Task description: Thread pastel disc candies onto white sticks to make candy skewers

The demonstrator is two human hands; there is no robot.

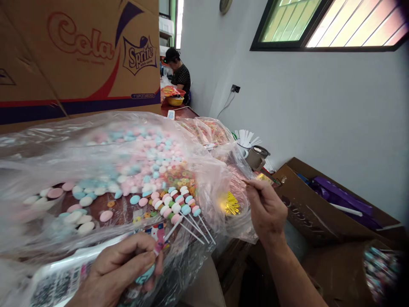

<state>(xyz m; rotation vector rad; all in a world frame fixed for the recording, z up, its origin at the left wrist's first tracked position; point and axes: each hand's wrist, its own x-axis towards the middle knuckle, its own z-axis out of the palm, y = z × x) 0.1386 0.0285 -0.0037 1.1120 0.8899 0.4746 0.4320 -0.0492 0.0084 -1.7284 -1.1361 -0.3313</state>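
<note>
Nearest, at seven o'clock, the left hand (128,262) is curled round a printed wrapper (145,276), thumb pressed over it, probably to steady it; what it encloses is hard to tell. Well apart, between four and five o'clock, the right hand (267,209) pinches a thin strip (246,182), a fingertip grip that seems suited to so slight a thing. Just beyond the wrapper, candy skewers (176,207) lie together, white sticks mostly toward five o'clock, presumably for easy picking up; gold twist ties (231,204) fan out near the right hand. Around nine o'clock, a clear plastic bag (47,150) holds pastel candy discs (85,201). Toward four o'clock, an open carton (298,202) contains purple packaging (338,196), and a lower carton (332,266) small wrapped pieces (381,273). At three o'clock, white strips (246,138) fill a white mug (241,150) beside a lidded mug (255,158). Farther, a Cola-and-Sprite carton (79,79) stands at ten o'clock; a co-worker (182,76) is toward eleven, near a yellow bowl (175,102).
</note>
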